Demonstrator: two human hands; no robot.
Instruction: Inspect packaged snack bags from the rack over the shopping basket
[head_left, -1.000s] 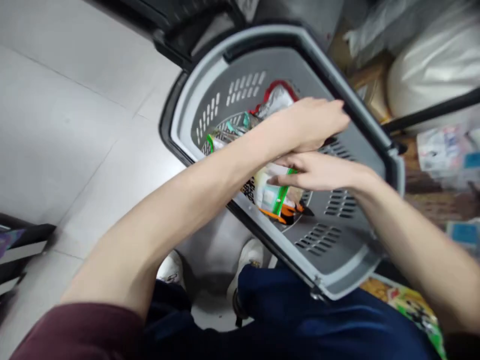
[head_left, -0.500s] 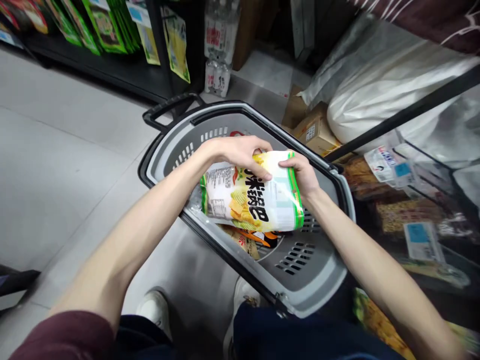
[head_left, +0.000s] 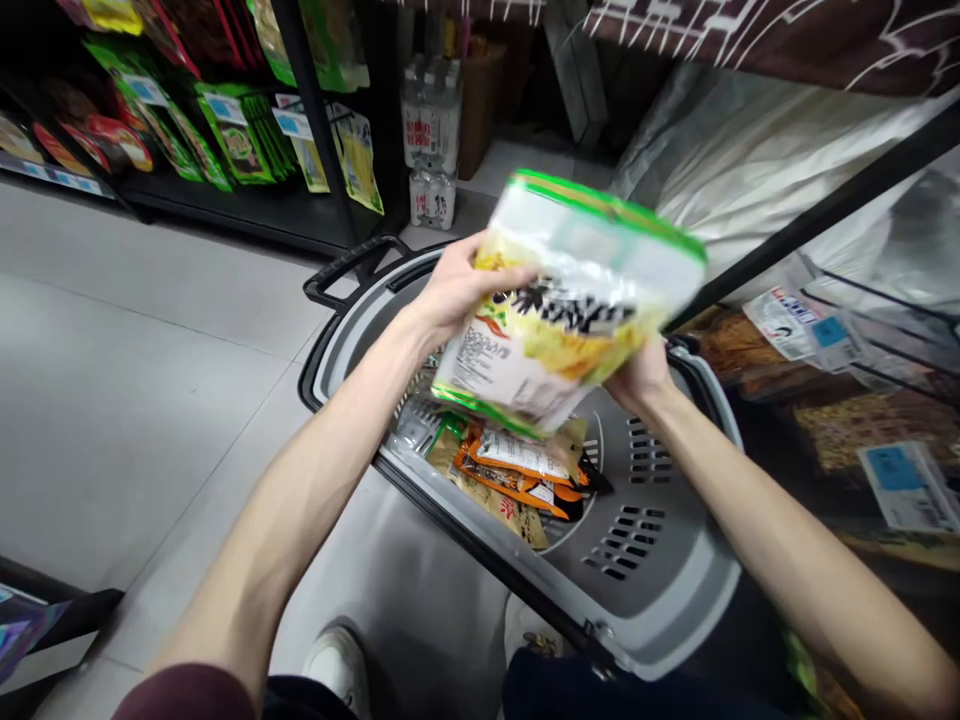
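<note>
A white and yellow snack bag (head_left: 577,330) with green edges and black lettering is held up over the grey shopping basket (head_left: 660,625). My left hand (head_left: 469,285) grips its left side, thumb across the front. At the lower right side, my right hand (head_left: 641,375) is closed on the bag, its fingers partly hidden behind it. Tilted and slightly blurred, the bag hangs above the basket's opening. Inside the basket lie several packets, among them an orange and black packet (head_left: 517,480) and a tan packet (head_left: 510,512).
Low shelves with hanging green packets (head_left: 244,135) stand at the upper left. Bottled water packs (head_left: 431,140) sit on the floor beyond the basket. To the right, a rack holds bagged goods (head_left: 750,345). A large white sack (head_left: 780,160) lies behind.
The snack bag has been lifted and tilted, its green-edged end swinging upward from the basket. Both hands have kept hold of it. More packets in the basket now show.
</note>
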